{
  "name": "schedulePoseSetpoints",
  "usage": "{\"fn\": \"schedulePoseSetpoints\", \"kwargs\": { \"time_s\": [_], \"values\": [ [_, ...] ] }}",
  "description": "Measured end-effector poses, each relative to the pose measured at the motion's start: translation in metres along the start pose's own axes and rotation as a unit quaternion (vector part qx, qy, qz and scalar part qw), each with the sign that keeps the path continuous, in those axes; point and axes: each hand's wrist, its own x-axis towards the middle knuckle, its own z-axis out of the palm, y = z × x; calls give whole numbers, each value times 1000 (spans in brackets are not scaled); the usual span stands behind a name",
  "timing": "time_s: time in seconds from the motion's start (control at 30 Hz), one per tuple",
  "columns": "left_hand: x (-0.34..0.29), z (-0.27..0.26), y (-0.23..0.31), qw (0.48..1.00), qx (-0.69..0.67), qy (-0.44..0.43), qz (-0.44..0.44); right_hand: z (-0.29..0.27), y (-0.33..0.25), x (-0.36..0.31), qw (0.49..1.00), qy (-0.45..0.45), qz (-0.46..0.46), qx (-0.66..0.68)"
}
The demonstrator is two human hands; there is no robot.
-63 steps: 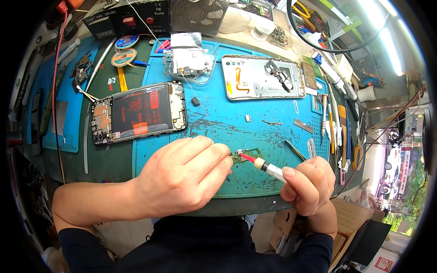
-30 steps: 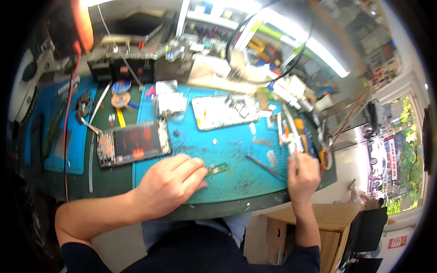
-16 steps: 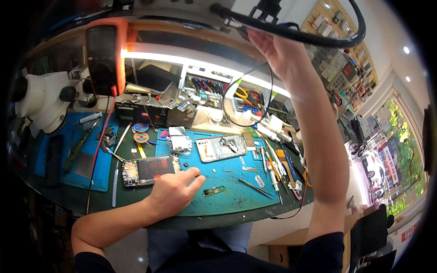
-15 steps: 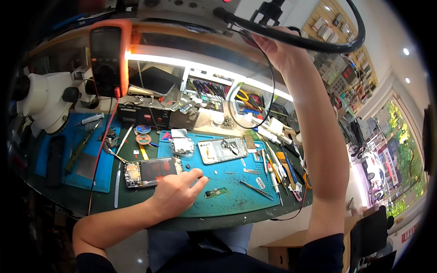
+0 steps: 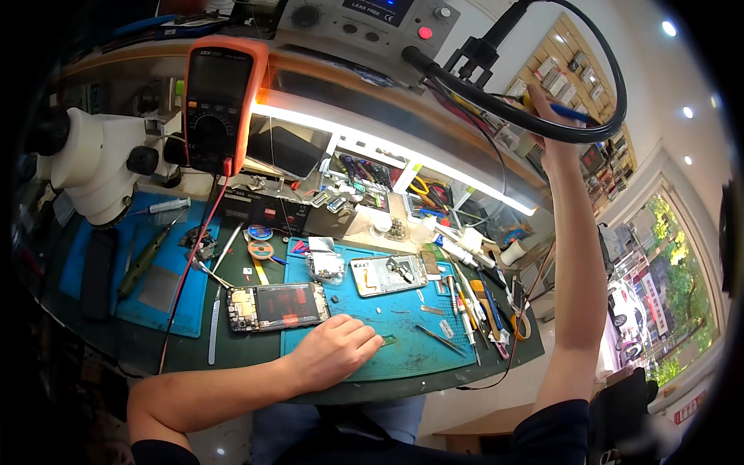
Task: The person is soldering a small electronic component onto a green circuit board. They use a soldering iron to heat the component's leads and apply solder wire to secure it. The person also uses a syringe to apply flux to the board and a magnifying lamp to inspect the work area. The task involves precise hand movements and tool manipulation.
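My left hand [image 5: 335, 354] rests low over the blue mat with its fingers curled together at a small green circuit board [image 5: 389, 340]. Only the board's right end shows; the hand covers the remainder. My right hand [image 5: 549, 116] is raised at the upper right, closed around a blue handle [image 5: 575, 113], with a bit of yellow near the fingers. A thick black hose passes in front and partly hides this hand, so the tool's kind is unclear. Left of my left hand lies an opened phone [image 5: 288, 304] with its inner boards exposed. A silver phone housing [image 5: 387, 275] lies beyond it.
An orange multimeter [image 5: 221, 108] stands at the back left beside a white microscope [image 5: 97, 167]. A grey control unit [image 5: 372, 23] sits on the shelf, with the black hose [image 5: 511, 112] looping out. Tweezers [image 5: 439, 341], brushes and screwdrivers lie right; a scalpel [image 5: 213, 333] lies left.
My left hand has moved right from the opened phone's edge onto the green board. My right hand has moved away from the black holder and now grips the blue handle. The view has shifted upward.
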Motion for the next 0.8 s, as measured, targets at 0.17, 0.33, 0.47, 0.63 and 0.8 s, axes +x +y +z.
{"fn": "schedulePoseSetpoints", "kwargs": {
  "time_s": [0.17, 0.33, 0.47, 0.63, 0.8],
  "values": [
    [8, 4, 6, 997, -31, -51, -47, -34, 39, 1, 984, -147, -95, -29],
    [4, 6, 2, 997, -51, -26, -51, -9, 46, -6, 981, -150, -97, -71],
    [6, 5, 3, 996, -63, -18, -60, -13, 31, 1, 996, -72, -30, -53],
    [11, -2, 5, 993, -75, -17, -85, -23, 44, 14, 1000, -18, -6, 13],
    [8, -4, 4, 988, -85, -31, -122, -21, 45, 1, 991, -107, -50, -57]
  ]
}}
